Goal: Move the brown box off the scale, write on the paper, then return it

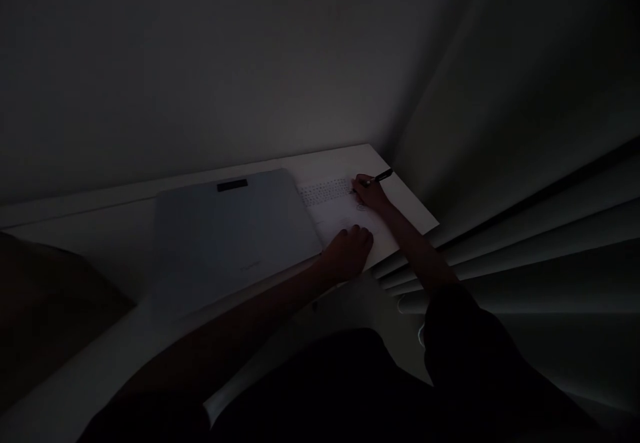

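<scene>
My right hand (371, 193) is closed on a pen (384, 175), whose dark end points up and to the right. The pen's tip side is down at a sheet of paper (336, 215) with rows of small dark marks along its upper part and a round drawn mark (361, 207) near my right hand. Lower on the same sheet rests my left hand (350, 252), its fingers curled in; its palm side is hidden. Left of the paper lies a closed grey laptop (230, 229), close to my left wrist.
The picture is very dark. A white table (417, 213) runs along a plain wall (200, 76). Long curtain-like folds (500, 256) hang at the right, near the table's corner. At the far left is a dark brownish shape (50, 296) I cannot make out.
</scene>
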